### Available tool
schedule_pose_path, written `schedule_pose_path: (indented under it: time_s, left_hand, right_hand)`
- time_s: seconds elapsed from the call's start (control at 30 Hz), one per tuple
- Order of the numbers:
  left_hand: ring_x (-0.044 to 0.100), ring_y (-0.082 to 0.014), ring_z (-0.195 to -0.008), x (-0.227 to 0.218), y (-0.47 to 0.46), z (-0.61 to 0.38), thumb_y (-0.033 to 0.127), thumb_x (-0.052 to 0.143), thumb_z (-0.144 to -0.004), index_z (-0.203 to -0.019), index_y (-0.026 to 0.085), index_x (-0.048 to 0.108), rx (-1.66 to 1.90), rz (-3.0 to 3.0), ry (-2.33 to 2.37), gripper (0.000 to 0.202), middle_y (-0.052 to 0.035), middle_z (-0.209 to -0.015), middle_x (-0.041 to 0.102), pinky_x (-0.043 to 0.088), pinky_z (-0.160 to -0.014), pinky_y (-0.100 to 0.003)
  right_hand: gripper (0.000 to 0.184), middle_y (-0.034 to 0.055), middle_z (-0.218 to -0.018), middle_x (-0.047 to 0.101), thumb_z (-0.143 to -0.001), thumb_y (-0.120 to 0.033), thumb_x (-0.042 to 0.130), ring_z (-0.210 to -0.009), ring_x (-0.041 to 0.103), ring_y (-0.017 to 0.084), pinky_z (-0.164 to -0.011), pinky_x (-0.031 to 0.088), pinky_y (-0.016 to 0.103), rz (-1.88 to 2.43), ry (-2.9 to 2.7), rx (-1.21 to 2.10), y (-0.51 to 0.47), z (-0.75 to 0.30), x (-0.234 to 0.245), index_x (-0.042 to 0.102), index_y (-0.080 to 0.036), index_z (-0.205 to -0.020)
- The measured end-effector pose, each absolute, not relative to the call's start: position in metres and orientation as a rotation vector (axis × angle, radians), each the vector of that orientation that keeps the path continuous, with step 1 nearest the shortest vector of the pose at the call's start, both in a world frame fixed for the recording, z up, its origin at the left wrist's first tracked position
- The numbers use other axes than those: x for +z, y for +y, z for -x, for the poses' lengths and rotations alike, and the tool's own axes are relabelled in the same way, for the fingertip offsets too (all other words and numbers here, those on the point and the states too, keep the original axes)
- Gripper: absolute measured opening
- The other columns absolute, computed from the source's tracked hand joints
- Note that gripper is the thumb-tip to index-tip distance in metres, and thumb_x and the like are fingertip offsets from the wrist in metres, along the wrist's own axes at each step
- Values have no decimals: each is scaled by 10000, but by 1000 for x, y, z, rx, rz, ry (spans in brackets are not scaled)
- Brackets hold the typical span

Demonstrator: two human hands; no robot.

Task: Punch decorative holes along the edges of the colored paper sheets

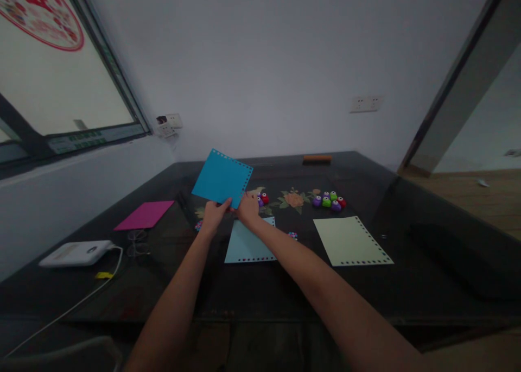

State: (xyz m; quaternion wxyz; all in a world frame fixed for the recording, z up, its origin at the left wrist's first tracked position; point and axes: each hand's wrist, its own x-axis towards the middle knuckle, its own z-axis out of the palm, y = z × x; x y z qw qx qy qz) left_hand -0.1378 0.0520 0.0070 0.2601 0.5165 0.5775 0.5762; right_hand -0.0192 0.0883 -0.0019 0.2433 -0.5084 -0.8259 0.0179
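A bright blue sheet of paper is raised at a tilt over the table, with square holes along its top and right edges. My left hand pinches its lower edge, thumb pointing toward the bottom corner. At the sheet's lower right edge my right hand is closed; whatever lies inside its fingers is hidden. Under my forearms lies a light blue sheet, holed along its right and bottom edges. Just behind my right hand sit red and purple rounded pieces with eye-like dots, partly covered.
Right of centre lie a pale yellow holed sheet and several purple, green and red pieces. At left are a pink sheet, a clear coiled cord and a white device with cable. An orange-brown bar rests at the back.
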Motion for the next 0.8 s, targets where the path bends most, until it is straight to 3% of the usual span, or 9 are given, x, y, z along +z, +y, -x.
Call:
schedule_pose_path:
  time_s: [0.17,0.3,0.47,0.67,0.8]
  left_hand:
    - [592,-152,-499,11,51,126,383,688,-615,-641,113,642,1580,-1297,1487,275,-25,-537,637,485,-551,-264]
    - [577,-146,-485,13,48,108,398,698,-603,-611,123,621,1560,-1276,1438,285,-19,-531,628,465,-520,-255]
    - [582,-146,-497,18,44,82,399,720,-587,-610,135,613,1477,-1305,1350,286,-17,-543,626,464,-521,-253]
    - [563,-126,-491,32,41,46,411,732,-591,-674,126,625,1456,-1256,1123,315,-34,-611,644,480,-552,-264]
    - [565,-120,-502,26,33,21,423,732,-597,-701,137,624,1449,-1229,1075,323,-23,-629,645,481,-557,-257]
  right_hand:
    - [320,140,-995,666,-806,-395,573,-970,586,271,-881,361,406,1378,-2191,43,82,-26,7,616,-143,-999]
    - [225,88,-890,686,-772,-346,616,-799,632,203,-686,436,295,1314,-2008,502,78,-71,8,599,-162,-899]
    - [213,35,-699,679,-755,-346,640,-478,577,116,-449,397,221,991,-1638,1158,61,-117,12,515,-179,-798]
    - [295,81,-906,702,-702,-334,703,-612,664,131,-492,475,208,841,-1252,1488,23,-161,25,550,-174,-896]
    - [321,79,-927,699,-669,-253,738,-726,691,167,-581,526,234,786,-1061,1559,13,-176,21,567,-179,-929]
